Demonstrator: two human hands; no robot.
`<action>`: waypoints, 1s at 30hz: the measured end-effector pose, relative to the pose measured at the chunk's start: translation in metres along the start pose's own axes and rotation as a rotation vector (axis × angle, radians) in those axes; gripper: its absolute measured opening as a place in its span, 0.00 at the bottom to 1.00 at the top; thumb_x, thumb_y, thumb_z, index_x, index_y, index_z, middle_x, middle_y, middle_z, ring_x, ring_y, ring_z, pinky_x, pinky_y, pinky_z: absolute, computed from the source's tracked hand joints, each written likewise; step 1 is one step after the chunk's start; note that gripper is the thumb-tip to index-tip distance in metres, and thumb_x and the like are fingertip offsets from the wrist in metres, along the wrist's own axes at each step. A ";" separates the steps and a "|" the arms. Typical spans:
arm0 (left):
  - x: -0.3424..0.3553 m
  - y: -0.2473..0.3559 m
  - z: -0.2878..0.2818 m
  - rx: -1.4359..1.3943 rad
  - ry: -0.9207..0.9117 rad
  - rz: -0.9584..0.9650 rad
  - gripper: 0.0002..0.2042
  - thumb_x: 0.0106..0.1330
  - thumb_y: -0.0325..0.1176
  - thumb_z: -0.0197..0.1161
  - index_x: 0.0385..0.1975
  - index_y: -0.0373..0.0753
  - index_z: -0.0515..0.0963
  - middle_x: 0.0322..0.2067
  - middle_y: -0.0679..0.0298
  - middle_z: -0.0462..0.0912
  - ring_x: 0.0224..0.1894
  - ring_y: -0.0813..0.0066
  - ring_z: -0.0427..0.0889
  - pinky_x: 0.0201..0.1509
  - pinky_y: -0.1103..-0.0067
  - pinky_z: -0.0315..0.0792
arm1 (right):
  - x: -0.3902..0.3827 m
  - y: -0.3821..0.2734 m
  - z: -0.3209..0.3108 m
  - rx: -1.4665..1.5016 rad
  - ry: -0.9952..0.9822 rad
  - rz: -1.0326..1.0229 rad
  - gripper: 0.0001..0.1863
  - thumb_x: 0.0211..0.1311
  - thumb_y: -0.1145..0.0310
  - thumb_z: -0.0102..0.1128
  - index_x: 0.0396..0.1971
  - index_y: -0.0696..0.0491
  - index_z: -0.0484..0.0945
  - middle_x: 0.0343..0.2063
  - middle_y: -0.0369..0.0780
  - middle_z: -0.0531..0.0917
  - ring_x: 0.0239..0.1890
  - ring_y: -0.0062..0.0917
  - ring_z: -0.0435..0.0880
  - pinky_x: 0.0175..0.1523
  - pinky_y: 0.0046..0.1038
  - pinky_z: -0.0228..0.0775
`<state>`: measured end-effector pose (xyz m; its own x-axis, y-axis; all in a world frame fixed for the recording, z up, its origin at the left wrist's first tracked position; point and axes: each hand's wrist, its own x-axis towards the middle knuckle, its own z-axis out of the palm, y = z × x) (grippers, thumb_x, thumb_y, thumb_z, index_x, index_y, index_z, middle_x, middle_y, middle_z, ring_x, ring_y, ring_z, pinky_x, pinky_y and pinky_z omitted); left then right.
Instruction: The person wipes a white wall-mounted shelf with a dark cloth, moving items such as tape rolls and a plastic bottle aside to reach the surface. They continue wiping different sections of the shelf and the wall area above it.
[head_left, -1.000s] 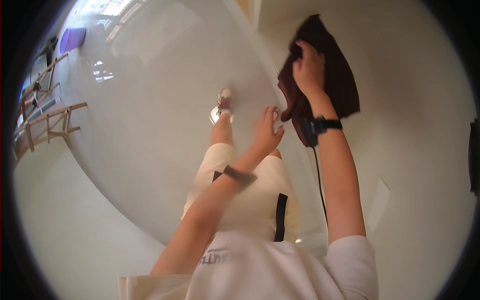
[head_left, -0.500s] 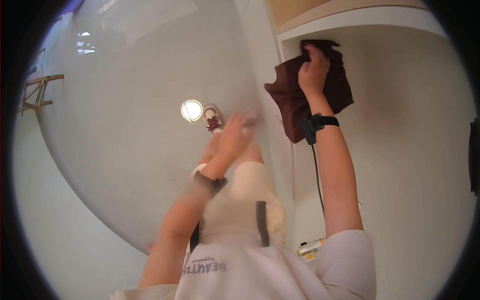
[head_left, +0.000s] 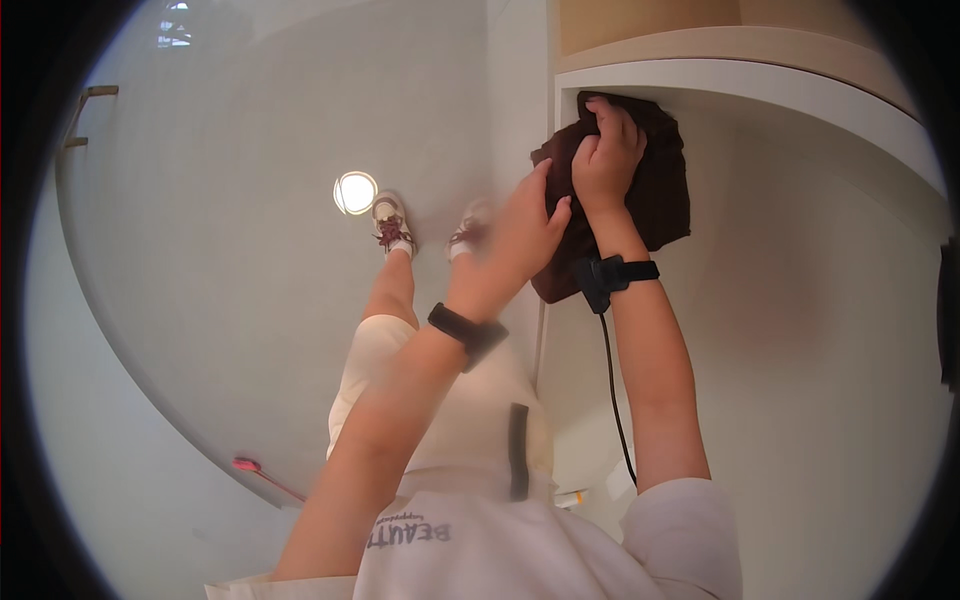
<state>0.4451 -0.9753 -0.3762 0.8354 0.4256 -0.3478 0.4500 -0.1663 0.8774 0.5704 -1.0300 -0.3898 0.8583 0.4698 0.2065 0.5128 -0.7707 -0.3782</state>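
Observation:
My right hand is closed on a dark brown cloth, pressing it against the white surface near a curved white ledge. A black band with a cable sits on that wrist. My left hand is at the left side of the cloth, thumb and fingers apart; whether it touches the fabric I cannot tell. Its wrist also wears a dark band. My legs and shoes show below on the grey floor.
A pale wood panel adjoins the white ledge. Part of a wooden frame shows at far left, a red-headed long-handled tool at lower left. A round light patch is beside my shoe. A small yellow-and-white item peeks out near my waist.
My left hand has moved right and up to the cloth. The cloth and my right hand have shifted within the view, and more of the ledge and wood panel now shows.

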 end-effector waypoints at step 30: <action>0.012 -0.015 0.040 0.214 0.120 0.338 0.38 0.44 0.28 0.59 0.63 0.35 0.59 0.63 0.55 0.62 0.68 0.57 0.57 0.64 0.50 0.51 | -0.026 0.039 0.017 0.213 -0.057 -0.322 0.15 0.52 0.71 0.58 0.42 0.50 0.76 0.39 0.37 0.81 0.47 0.33 0.74 0.53 0.39 0.58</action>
<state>0.4610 -1.0033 -0.4068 0.9103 0.4139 -0.0002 0.2231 -0.4903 0.8425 0.5676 -1.0655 -0.4251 0.6482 0.7012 0.2970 0.7356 -0.4757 -0.4823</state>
